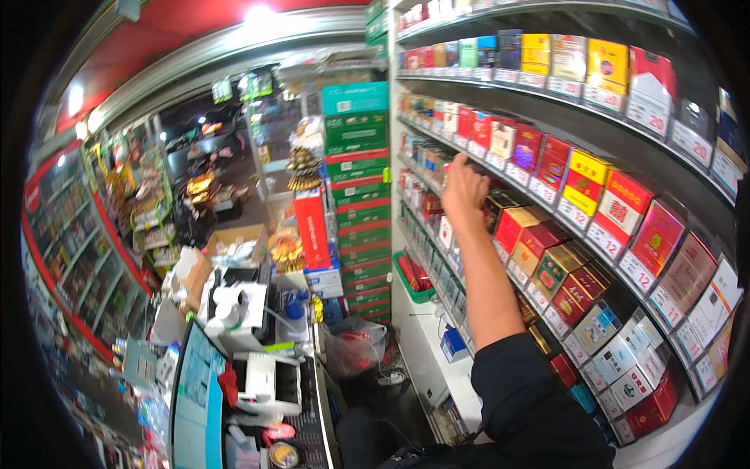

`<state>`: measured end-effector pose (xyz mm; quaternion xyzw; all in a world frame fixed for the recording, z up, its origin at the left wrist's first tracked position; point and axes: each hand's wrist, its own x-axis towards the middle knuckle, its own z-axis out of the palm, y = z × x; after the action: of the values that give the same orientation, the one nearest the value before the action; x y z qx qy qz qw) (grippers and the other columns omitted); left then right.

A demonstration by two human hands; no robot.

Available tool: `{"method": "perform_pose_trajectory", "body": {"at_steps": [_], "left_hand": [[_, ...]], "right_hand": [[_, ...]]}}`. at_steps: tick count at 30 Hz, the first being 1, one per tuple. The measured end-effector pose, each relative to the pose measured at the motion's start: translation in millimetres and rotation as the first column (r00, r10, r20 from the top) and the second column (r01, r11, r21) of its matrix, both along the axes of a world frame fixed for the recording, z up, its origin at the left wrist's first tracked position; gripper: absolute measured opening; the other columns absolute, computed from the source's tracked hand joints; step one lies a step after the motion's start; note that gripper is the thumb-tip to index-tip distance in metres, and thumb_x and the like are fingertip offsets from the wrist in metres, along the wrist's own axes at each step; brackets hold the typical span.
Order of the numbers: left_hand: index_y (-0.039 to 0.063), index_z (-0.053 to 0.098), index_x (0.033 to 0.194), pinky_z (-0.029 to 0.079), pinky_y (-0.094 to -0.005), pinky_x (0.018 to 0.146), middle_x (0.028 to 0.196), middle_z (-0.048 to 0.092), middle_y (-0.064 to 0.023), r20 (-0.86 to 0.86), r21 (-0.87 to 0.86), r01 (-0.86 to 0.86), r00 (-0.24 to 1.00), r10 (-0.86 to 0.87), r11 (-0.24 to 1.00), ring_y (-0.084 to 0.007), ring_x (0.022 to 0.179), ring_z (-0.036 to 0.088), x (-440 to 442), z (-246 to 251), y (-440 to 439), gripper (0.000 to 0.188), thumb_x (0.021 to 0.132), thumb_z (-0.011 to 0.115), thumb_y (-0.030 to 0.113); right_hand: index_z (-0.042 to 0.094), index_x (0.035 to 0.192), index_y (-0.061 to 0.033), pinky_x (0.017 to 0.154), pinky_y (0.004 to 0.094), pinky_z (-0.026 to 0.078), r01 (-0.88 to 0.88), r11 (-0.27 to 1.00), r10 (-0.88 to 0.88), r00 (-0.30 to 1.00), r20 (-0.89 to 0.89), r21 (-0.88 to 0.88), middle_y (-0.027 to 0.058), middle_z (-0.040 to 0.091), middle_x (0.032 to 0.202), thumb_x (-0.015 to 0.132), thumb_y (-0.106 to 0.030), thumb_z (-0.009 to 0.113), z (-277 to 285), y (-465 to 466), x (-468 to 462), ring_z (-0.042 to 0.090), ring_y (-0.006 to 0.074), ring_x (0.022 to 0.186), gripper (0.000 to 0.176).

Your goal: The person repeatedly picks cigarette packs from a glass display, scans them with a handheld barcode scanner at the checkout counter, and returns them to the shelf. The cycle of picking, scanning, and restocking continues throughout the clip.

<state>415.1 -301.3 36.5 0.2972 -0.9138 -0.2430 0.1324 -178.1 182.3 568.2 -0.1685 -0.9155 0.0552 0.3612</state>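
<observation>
My right hand (466, 190) reaches out to the shelf rack of cigarette packs, its back towards me. It is at the tier under the price-tag strip (495, 161), close to a row of small packs. Its fingertips partly hide a small red-and-white item, and whether they grip it cannot be told. To the right of the wrist lie a red-and-gold cigarette pack (515, 225) and a dark red one (536, 246). On the tier above stands a yellow-and-red pack (580, 182). My left hand is out of view.
At left is a counter with a monitor (196, 398), a white printer (266, 381) and a round tin (284, 454). Stacked green cartons (357, 217) stand ahead. A green basket (419, 293) and a blue box (453, 345) sit on the white ledge below the shelves. A plastic bag (354, 346) lies low between.
</observation>
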Motion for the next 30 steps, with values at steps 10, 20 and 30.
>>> {"method": "perform_pose_trajectory", "body": {"at_steps": [10,20,30], "left_hand": [[-0.003,0.070,0.125,0.057,-0.0272,0.074,0.100,0.080,-0.0113,-0.782,0.589,0.760,0.622,-0.045,0.275,-0.0162,0.085,0.075,-428.7,143.9,99.6,0.021,0.106,0.073,0.005],[0.006,0.066,0.140,0.064,-0.0364,0.060,0.103,0.079,-0.0079,-0.494,0.767,0.276,0.830,-0.258,-0.580,-0.0260,0.082,0.081,-507.0,138.1,241.3,0.030,0.115,0.066,0.024],[0.012,0.065,0.141,0.066,-0.0461,0.076,0.119,0.079,-0.0083,-0.332,0.904,0.202,0.888,-0.320,-0.376,-0.0297,0.101,0.081,-521.7,20.3,233.2,0.030,0.114,0.063,0.023]], "right_hand": [[0.067,0.115,-0.0036,0.090,0.0588,0.054,-0.281,0.933,0.347,0.871,-0.347,0.227,0.0235,0.077,0.096,0.100,-0.015,0.070,-42.7,-36.4,26.2,0.076,0.0455,0.089,0.019],[0.070,0.110,0.0031,0.088,0.0565,0.054,-0.686,0.728,0.678,0.719,0.154,0.000,0.0255,0.072,0.102,0.103,-0.036,0.077,-202.7,-91.1,70.2,0.069,0.0458,0.100,0.040],[0.079,0.113,0.0029,0.102,0.0536,0.057,0.192,0.860,-0.212,0.977,-0.012,0.473,0.0242,0.078,0.120,0.089,-0.025,0.088,-13.9,7.0,13.1,0.074,0.0413,0.119,0.038]]}}
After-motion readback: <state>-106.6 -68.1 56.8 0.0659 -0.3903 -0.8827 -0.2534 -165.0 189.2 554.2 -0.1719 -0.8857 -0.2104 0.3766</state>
